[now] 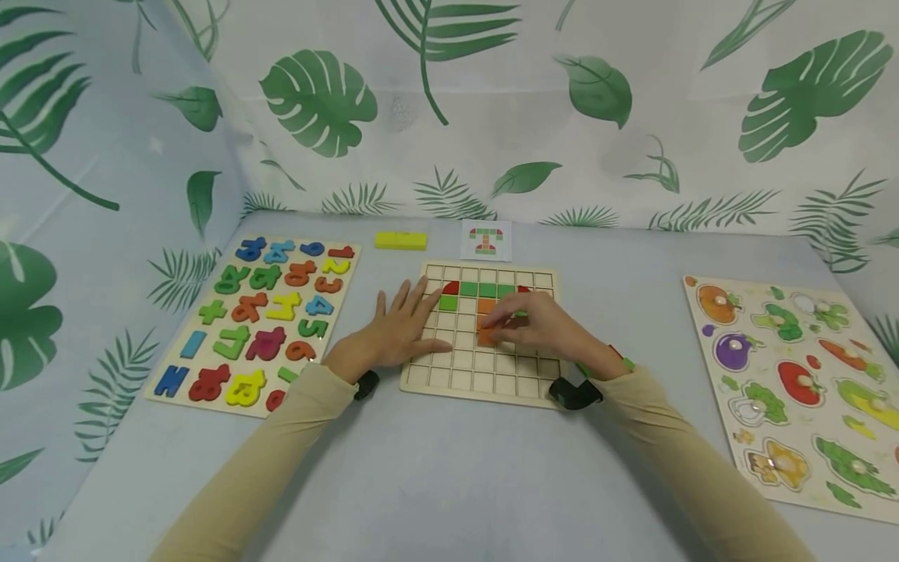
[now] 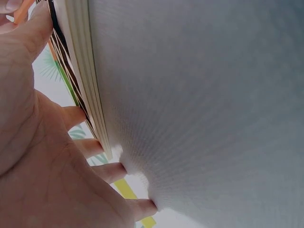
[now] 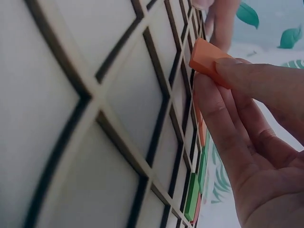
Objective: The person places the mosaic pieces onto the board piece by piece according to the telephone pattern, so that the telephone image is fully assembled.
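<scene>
My remote feed shows a pale tabletop below a leaf-print backdrop. The right hand pinches a flat orange tile over a gridded wooden board; the left hand splays its fingers across the edge.

A small, flat orange block is tilting in the right hand's pinch, over a pale wooden grid board. The board is lying flat beneath the spread left hand, its upper cells holding red, green and orange pieces.

"How many grid boards?"
"One, plus one number puzzle, one vegetable puzzle."
"Hands?"
"Two."
"Red pieces?"
"Two visible; orange pieces, at least two."
"Yellow blocks?"
"One; picture cards, one."
</scene>
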`<state>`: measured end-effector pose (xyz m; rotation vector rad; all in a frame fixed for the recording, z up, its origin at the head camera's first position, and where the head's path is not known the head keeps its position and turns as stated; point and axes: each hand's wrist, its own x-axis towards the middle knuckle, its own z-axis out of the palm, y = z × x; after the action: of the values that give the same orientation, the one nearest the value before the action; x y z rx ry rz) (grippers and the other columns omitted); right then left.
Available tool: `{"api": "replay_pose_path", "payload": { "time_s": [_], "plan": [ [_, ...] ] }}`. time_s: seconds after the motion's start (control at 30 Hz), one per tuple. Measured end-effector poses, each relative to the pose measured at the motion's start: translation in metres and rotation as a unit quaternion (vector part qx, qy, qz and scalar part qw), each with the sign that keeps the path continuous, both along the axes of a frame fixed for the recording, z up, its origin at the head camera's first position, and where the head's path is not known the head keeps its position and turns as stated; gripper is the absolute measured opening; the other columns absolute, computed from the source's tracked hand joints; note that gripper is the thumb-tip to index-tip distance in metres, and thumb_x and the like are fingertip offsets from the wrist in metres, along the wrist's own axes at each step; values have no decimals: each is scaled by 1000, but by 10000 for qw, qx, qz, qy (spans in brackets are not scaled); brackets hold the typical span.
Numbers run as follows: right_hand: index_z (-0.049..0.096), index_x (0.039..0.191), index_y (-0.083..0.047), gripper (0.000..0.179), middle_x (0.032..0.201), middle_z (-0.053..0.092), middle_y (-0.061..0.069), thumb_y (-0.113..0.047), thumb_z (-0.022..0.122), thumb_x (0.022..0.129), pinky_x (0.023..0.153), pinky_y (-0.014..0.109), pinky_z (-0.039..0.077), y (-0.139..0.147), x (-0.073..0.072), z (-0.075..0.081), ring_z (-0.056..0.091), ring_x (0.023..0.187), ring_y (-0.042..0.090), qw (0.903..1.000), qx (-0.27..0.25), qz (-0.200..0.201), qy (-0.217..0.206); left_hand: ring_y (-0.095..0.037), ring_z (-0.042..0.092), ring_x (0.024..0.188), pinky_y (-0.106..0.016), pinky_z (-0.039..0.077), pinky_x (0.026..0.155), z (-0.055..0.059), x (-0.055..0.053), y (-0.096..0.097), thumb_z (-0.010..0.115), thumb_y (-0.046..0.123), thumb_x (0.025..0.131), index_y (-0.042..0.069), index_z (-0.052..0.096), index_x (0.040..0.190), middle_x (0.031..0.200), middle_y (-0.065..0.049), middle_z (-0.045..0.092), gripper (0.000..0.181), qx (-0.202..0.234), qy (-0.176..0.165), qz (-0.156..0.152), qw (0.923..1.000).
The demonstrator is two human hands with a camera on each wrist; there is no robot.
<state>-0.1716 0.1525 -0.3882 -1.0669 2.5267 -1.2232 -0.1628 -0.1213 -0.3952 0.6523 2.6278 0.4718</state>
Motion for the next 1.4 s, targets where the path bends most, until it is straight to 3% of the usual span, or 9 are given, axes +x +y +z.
{"api": "replay_pose_path", "payload": {
  "time_s": [0.53,0.9,1.4],
  "plan": [
    [84,101,-4,17,100,78,4,4,83,86,78,33,55,-6,2,3,70,94,22,9994,352,-63,-30,-41,-12,159,-70,-8,120,3,1,0,55,57,105,10,4,170,174,-18,-11,95,-25,-25,25,10000],
    [83,104,0,15,101,76,7,3,80,89,79,32,57,-11,7,10,69,92,21,9977,669,108,19,-41,-14,159,-70,-10,120,3,1,0,54,59,105,12,3,170,174,-17,-13,95,-73,-54,28,10000],
    [82,100,4,12,94,75,9,5,80,88,76,32,60,-18,8,16,71,88,23,9926,1077,308,477,-42,-13,159,-70,-10,120,2,1,-1,55,57,105,10,4,170,174,-18,-12,95,21,-42,16,10000]
  ]
}}
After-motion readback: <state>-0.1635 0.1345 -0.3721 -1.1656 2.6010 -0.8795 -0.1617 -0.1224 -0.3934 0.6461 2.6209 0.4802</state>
